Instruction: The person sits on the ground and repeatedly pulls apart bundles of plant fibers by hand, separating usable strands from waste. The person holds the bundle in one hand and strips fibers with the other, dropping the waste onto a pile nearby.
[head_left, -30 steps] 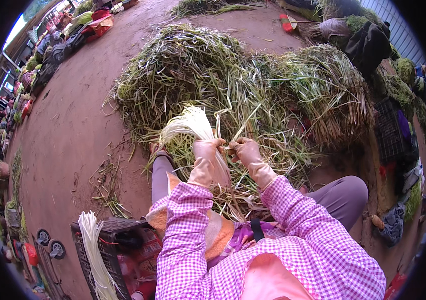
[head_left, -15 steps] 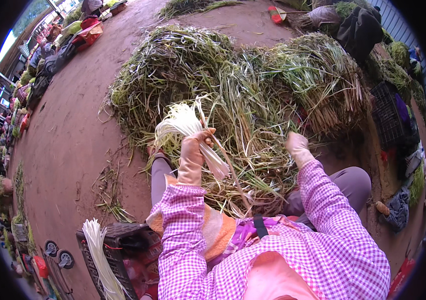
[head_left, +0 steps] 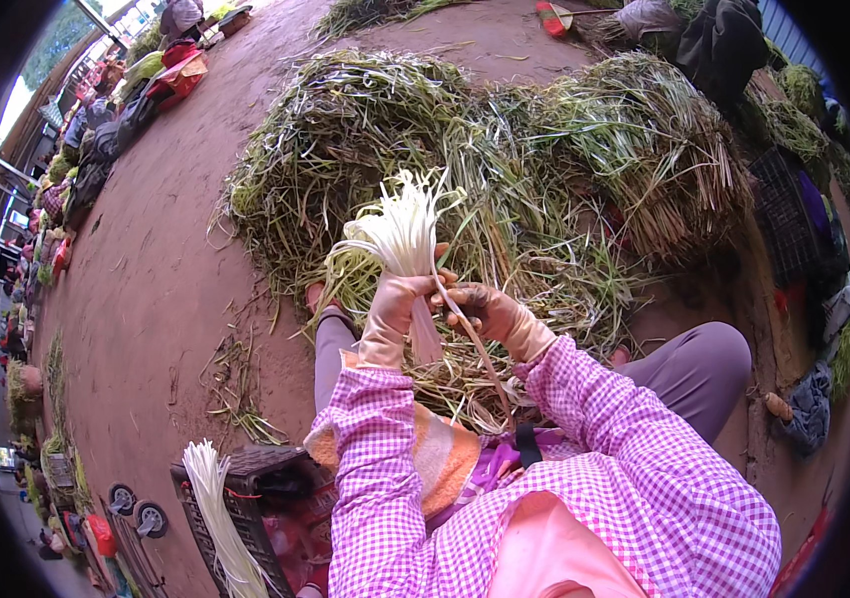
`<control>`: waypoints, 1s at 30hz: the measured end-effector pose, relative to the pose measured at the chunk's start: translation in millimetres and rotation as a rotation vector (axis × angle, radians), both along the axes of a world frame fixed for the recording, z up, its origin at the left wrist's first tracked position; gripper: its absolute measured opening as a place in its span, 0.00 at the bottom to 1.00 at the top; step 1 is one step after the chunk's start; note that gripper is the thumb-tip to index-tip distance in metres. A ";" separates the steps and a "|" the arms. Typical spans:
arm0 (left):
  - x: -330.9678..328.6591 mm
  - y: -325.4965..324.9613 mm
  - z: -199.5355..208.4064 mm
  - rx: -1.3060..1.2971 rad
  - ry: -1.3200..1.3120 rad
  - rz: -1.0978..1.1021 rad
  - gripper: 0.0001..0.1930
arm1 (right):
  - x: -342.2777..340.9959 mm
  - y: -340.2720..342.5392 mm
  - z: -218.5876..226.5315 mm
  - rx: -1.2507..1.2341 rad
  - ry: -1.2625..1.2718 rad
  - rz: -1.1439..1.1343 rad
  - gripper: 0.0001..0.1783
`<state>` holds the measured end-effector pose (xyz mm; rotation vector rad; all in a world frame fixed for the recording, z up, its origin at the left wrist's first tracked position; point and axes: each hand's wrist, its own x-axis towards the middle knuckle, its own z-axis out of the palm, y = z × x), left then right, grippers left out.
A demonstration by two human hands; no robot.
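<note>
Head camera view: the left hand (head_left: pixel 397 309) has its fingers wrapped around a bundle of pale, leek-like stalks (head_left: pixel 392 234), held upright above the person's lap, with the loose tips fanning out above the fist and the straighter ends showing below it. The right hand (head_left: pixel 501 315) is just beside it, fingers curled up to a thin brownish strand (head_left: pixel 486 361) that slants from the bundle down toward the lap; whether they pinch it, I cannot tell. Beyond both hands, a broad heap of green leafy stalks (head_left: pixel 345 130) covers the reddish-brown floor (head_left: pixel 146 329) and reaches back between the person's legs. At lower left, a second pale bundle (head_left: pixel 217 508) lies along a dark slatted crate (head_left: pixel 252 528). Two small wheels (head_left: pixel 152 519) stand near that crate, and an orange-and-white towel (head_left: pixel 448 450) lies over the lap.
</note>
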<state>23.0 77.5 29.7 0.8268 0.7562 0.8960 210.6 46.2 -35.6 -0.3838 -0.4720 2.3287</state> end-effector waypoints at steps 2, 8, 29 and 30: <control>3.6 -6.1 6.9 -0.065 0.226 0.129 0.15 | 2.1 2.3 6.7 -0.019 -0.178 -0.181 0.12; 2.7 -16.4 14.4 -0.224 0.377 0.242 0.09 | -3.4 2.8 41.2 0.179 -0.804 -0.262 0.07; -45.9 8.7 -10.6 -0.245 0.026 0.581 0.08 | 288.4 -31.1 -74.8 -0.285 -2.421 -0.117 0.13; -58.7 11.4 -6.7 -0.262 -0.083 0.596 0.08 | 293.4 -30.9 -67.2 -0.435 -2.379 -0.167 0.13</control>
